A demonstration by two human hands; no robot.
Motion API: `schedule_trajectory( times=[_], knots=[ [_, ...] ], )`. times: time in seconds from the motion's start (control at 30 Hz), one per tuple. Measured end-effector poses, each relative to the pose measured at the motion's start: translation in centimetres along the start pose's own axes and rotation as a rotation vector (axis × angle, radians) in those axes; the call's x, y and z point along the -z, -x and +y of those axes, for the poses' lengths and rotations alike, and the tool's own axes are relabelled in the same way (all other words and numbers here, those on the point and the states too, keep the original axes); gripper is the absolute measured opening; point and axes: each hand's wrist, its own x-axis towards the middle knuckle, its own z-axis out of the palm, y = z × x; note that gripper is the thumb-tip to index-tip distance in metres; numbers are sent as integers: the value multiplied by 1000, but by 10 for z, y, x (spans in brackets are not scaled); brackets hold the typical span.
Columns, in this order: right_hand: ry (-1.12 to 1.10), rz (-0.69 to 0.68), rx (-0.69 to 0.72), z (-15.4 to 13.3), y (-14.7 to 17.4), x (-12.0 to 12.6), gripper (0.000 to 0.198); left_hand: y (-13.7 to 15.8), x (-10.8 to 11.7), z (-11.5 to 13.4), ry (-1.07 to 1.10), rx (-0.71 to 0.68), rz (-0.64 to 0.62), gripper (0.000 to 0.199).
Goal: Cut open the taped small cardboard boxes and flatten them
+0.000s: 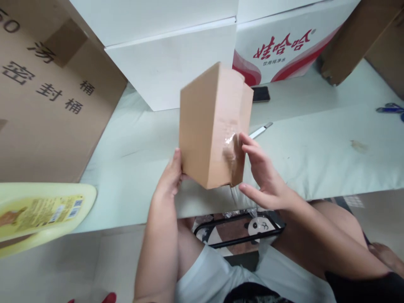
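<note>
A small brown cardboard box (198,130) is held tilted above the pale green tablecloth, in the middle of the head view. My left hand (170,172) grips its lower left edge, the thumb on the side and the other fingers mostly hidden behind it. Clear shiny tape (231,145) lies across the lower right part of the box, and a loose strip hangs below. My right hand (265,176) is at that taped edge with thumb and fingers apart, fingertips at or touching the tape. Just behind the box lies a slim cutter knife (261,130), partly covered.
A dark phone (261,94) lies behind the box. White cartons (183,67) stand at the back, a large brown carton (47,126) at left. Blue-handled scissors (391,108) lie far right. A yellow-green container (47,210) is front left. A black-rimmed bin (221,244) sits between the knees.
</note>
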Motion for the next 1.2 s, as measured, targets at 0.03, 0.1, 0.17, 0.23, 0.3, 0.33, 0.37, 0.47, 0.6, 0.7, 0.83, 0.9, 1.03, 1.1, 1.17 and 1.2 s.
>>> schedule_trajectory(
  times=[0.03, 0.1, 0.17, 0.23, 0.3, 0.33, 0.37, 0.47, 0.6, 0.7, 0.83, 0.9, 1.03, 1.1, 1.17, 1.2],
  knots=[
    [20, 32, -10, 0, 0, 2, 80, 2, -8, 1, -32, 40, -13, 80],
    [69, 93, -15, -1, -2, 8, 66, 7, -21, 3, -92, 123, -58, 79],
    [134, 121, 9, -2, -6, 14, 50, 10, -30, 3, -141, 189, -134, 80],
    [180, 124, 38, -4, -10, 19, 37, 12, -34, 1, -179, 210, -198, 78],
    [182, 113, 58, -4, -13, 22, 29, 13, -33, -1, -213, 215, -252, 73],
    [172, 105, 61, -4, -14, 23, 26, 14, -32, -1, -235, 215, -268, 70],
    [164, 93, 58, -3, -14, 23, 25, 14, -30, -1, -264, 215, -281, 66],
    [199, 76, 18, 0, -10, 22, 21, 15, -25, 4, -409, 231, -316, 59],
    [248, 59, -81, 4, -4, 19, 22, 13, -16, 13, -632, 194, -277, 54],
    [217, -15, -65, 5, -6, 18, 27, 11, -7, 14, -604, -138, -13, 45],
    [148, -74, -29, 5, -9, 16, 29, 12, -1, 9, -397, -730, 274, 38],
    [126, -90, -47, 5, -9, 14, 29, 14, -3, 6, -377, -1005, 229, 36],
    [94, -87, -96, 6, -5, 12, 34, 18, -15, -2, -634, -1244, -5, 41],
    [107, 20, -148, 9, -4, 14, 38, 18, -20, -5, -721, -1227, -53, 43],
    [232, 174, -272, 17, -4, 19, 39, 17, -22, -7, -711, -1219, -70, 43],
    [333, 215, -365, 22, -4, 21, 40, 16, -22, -8, -692, -1223, -77, 42]
  ],
)
